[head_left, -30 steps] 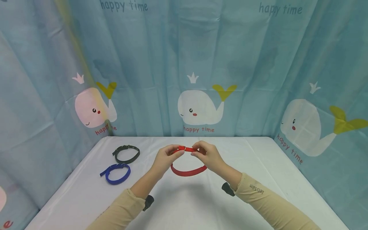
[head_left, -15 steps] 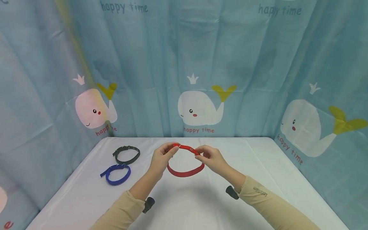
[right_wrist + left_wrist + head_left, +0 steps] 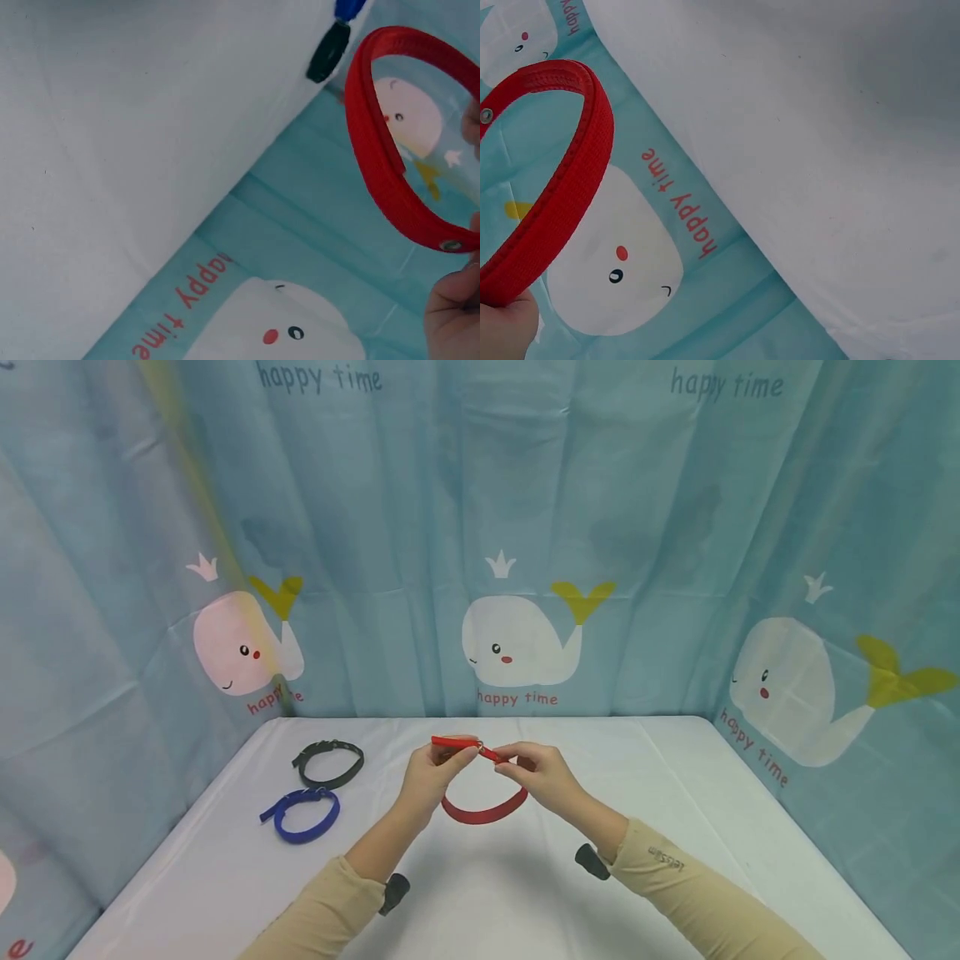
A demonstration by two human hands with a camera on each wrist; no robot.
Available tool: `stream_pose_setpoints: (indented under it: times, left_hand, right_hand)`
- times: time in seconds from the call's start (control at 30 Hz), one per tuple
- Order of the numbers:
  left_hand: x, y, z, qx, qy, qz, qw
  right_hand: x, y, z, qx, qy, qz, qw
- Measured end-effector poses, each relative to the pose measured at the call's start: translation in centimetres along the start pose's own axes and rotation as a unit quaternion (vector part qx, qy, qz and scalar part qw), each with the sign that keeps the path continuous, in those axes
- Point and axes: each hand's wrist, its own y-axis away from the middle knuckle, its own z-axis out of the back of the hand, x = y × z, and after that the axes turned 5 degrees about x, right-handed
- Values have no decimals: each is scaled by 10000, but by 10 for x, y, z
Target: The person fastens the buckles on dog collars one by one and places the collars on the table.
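Both hands hold a red collar [image 3: 483, 817] up over the middle of the white table, its loop hanging below them. With thumb and fingers, my left hand [image 3: 422, 781] pinches it at the metal buckle [image 3: 480, 747]. A flat red strap end [image 3: 447, 742] sticks out leftward over those fingers. Just right of the buckle, my right hand [image 3: 547, 777] pinches the strap. In the left wrist view the collar [image 3: 592, 172] shows its woven band. A metal eyelet [image 3: 451, 245] appears on the band in the right wrist view, close to the fingers.
At the table's left lie a black buckled collar [image 3: 330, 783] and, nearer, a blue collar [image 3: 303, 836]. The white table [image 3: 637, 827] ends at a light blue curtain [image 3: 420, 635] printed with whales, which surrounds its back and sides.
Half a second ago the strap arched between hands held wider apart. Now the hands are closer together, and the strap end extends left past the buckle. The black and blue collars stay put.
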Motion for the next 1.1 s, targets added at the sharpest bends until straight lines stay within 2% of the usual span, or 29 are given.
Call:
stream_pose_setpoints:
  times: [0.17, 0.23, 0.37, 0.5, 0.63, 0.87, 1.0, 1.1]
  left_hand:
    - [1, 1, 0, -22, -215, -2, 9998]
    - [2, 1, 0, 67, -289, -88, 9995]
    - [2, 2, -1, 302, -521, -196, 9980]
    - [0, 3, -5, 659, -788, -272, 9943]
    - [1, 1, -6, 963, -966, -369, 9900]
    - [4, 0, -7, 1178, -1019, -248, 9875]
    - [7, 0, -7, 1144, -1093, -298, 9870]
    - [10, 0, -7, 1165, -1250, -233, 9850]
  right_hand:
    - [5, -5, 8, -642, 194, 237, 9975]
    - [10, -11, 11, -699, 339, 469, 9959]
    - [23, -22, 13, -201, 624, 740, 9951]
    - [34, -31, 10, 419, 861, 813, 9921]
    - [37, -34, 6, 807, 1106, 892, 9866]
    - [37, -35, 5, 1096, 1117, 790, 9845]
    - [36, -34, 6, 1156, 877, 493, 9882]
    - [36, -34, 8, 1002, 487, 150, 9937]
